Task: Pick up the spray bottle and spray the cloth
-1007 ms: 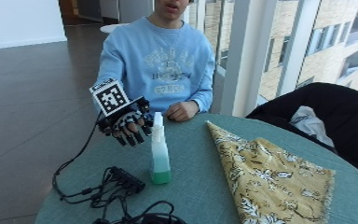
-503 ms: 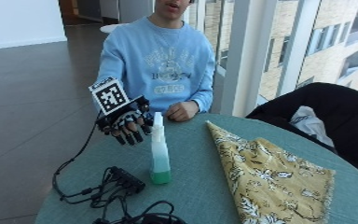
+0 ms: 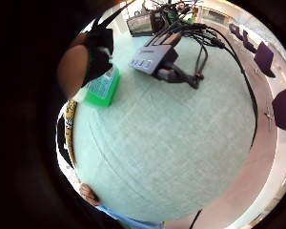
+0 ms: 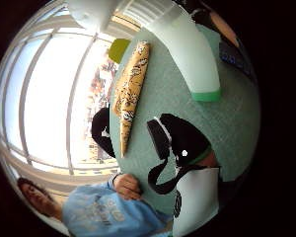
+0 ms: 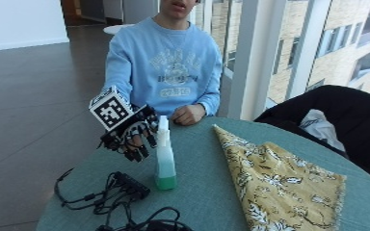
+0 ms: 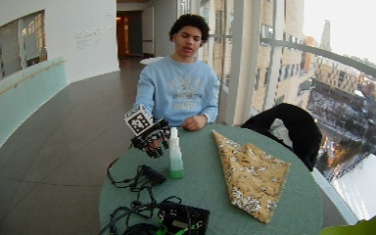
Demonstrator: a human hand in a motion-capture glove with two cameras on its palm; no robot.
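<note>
Room: bright space with tall windows; the person sits at a round green table [image 5: 204, 192].
Spray bottle: the spray bottle [image 5: 165, 156] stands upright on the table, with green liquid at its bottom, well apart from the cloth.
Cloth: the yellow patterned cloth [image 5: 281, 185] lies flat on the table beside the bottle, on the window side.
Right hand: the gloved right hand [image 5: 132, 134] hovers just beside the upper part of the bottle, its fingers spread and hanging down; it holds nothing.
Bare hand: the other hand [image 5: 188, 114] rests on the table edge near the person's body.
Change: compared with one second ago, the hand sits a little closer to the bottle; bottle and cloth did not move.
Meaning: the reach is almost complete, but the grasp has not started, so spraying the cloth remains to do.
Other: black cables [image 5: 108, 192] lie on the table near the bottle.
</note>
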